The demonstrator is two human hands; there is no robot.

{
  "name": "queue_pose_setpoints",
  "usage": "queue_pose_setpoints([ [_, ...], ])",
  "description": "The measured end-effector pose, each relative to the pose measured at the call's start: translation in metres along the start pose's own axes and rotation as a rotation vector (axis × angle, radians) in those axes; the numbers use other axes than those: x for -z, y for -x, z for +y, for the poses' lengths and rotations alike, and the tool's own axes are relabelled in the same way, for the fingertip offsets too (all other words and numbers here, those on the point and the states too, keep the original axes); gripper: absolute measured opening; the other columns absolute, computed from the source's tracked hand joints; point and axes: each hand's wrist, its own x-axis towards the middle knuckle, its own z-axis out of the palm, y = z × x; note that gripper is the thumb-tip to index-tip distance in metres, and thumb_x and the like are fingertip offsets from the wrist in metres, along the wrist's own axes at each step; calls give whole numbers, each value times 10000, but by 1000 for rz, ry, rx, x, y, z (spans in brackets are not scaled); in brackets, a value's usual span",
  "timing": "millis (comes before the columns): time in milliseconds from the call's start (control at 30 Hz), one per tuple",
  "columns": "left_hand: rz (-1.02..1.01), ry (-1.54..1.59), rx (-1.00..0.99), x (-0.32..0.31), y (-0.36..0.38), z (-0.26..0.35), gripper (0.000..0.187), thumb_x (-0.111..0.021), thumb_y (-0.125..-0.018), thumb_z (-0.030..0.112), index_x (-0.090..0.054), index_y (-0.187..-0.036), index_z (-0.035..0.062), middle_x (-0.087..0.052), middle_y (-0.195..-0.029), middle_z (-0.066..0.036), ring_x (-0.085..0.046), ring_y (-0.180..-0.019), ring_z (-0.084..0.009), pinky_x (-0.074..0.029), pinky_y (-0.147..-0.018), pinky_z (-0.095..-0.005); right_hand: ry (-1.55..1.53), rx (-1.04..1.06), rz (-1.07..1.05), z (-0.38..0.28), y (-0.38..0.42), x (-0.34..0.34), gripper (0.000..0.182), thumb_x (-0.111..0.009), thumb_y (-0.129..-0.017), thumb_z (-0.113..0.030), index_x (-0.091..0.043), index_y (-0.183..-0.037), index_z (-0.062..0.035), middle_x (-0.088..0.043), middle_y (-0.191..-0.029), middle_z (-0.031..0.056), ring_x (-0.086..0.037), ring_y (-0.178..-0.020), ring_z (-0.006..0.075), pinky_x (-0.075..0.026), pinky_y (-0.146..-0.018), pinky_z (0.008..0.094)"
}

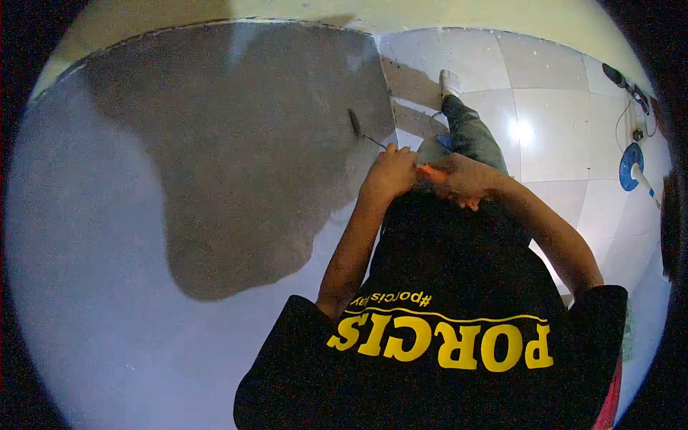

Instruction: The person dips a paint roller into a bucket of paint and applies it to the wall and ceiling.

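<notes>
My left hand (390,172) is closed near the front of what looks like a small paint roller, its fingers curled in front of my body. A thin wire frame (374,141) runs out past these fingers to a dark, narrow roller head (354,123). Between my two hands shows the roller's orange handle (432,172). My right hand (464,179) is bent round the rear part of that handle, with its fingertips turned toward my black shirt (459,258). The roller head overlaps a large dark area (236,143) on the pale blue-grey surface to the left.
White tiles (548,129) cover the floor at right, meeting the blue-grey surface along a straight edge. My leg (473,140) and foot (449,81) stand on the tiles. Farther right are a blue disc with a white stick (631,167) and black corded items (631,89). A yellowish band (459,14) runs along the top.
</notes>
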Motion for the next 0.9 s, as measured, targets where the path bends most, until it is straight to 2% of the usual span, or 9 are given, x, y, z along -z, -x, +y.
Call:
queue_pose_setpoints([
  [67, 7, 49, 20, 3, 4, 1, 199, -581, -836, 215, -580, -866, 18, -594, -967, -198, -526, -959, -404, -426, -872, -487, -31, 13, 1, -2, 3, -3, 257, -576, -894, -294, -597, -953, -45, -558, -553, 80, -577, -418, 172, -486, -349, 313],
  [133, -50, 63, 44, 15, 17, 14, 211, -588, -833, 218, -571, -875, 12, -587, -941, -199, -522, -956, -408, -428, -867, -492, 43, -98, -65, -9, 20, -6, 456, -583, -783, -141, -516, -1223, -41, -538, -561, 30, -538, -408, 120, -460, -341, 255],
  [167, -46, 58, 47, 17, 25, 23, 211, -588, -833, 218, -571, -875, 12, -587, -941, -199, -522, -956, -408, -428, -867, -492, 46, -92, -65, -10, 36, -9, 456, -583, -783, -141, -516, -1223, -41, -538, -561, 30, -538, -408, 120, -460, -341, 255],
  [267, 44, 78, -59, 27, 50, 41, 218, -592, -829, 218, -563, -897, 12, -574, -940, -202, -518, -950, -416, -431, -859, -495, -118, 104, -94, -9, 68, -22, 524, -571, -831, -136, -436, -1333, -72, -562, -591, 78, -558, -410, 155, -468, -344, 287],
  [600, -14, 42, 50, 40, 48, 32, 198, -625, -789, 157, -567, -904, 6, -583, -982, -172, -507, -995, -387, -442, -847, -469, -87, 69, -54, -22, 44, -35, 474, -594, -799, -134, -490, -1258, -73, -570, -613, 80, -553, -425, 163, -461, -372, 299],
  [767, 14, 36, -31, 52, 77, 52, 214, -640, -778, 119, -532, -936, 23, -557, -974, -164, -476, -1006, -389, -426, -851, -468, -104, 194, -35, -28, 79, -54, 531, -618, -778, -124, -450, -1265, 4, -584, -646, 92, -572, -486, 174, -441, -437, 308],
  [800, -13, 61, -11, 53, 73, 47, 209, -636, -780, 120, -533, -934, 24, -549, -976, -160, -470, -1006, -385, -422, -854, -466, -65, 465, 10, 4, 50, -61, 521, -596, -792, -118, -429, -1268, 13, -574, -616, 91, -562, -460, 171, -440, -411, 304],
  [833, -38, 86, 9, 52, 70, 43, 205, -631, -781, 121, -533, -933, 25, -542, -977, -155, -463, -1006, -380, -419, -858, -463, -65, 464, 9, -6, 52, -55, 521, -596, -792, -118, -429, -1268, 13, -574, -616, 91, -562, -460, 171, -440, -411, 304],
  [900, 7, 71, 8, 51, 63, 40, 198, -629, -784, 122, -528, -924, 25, -539, -974, -154, -465, -998, -381, -416, -856, -461, -139, 147, -99, -31, 60, -39, 475, -573, -817, -120, -437, -1253, 8, -556, -577, 81, -552, -434, 168, -436, -383, 297],
])
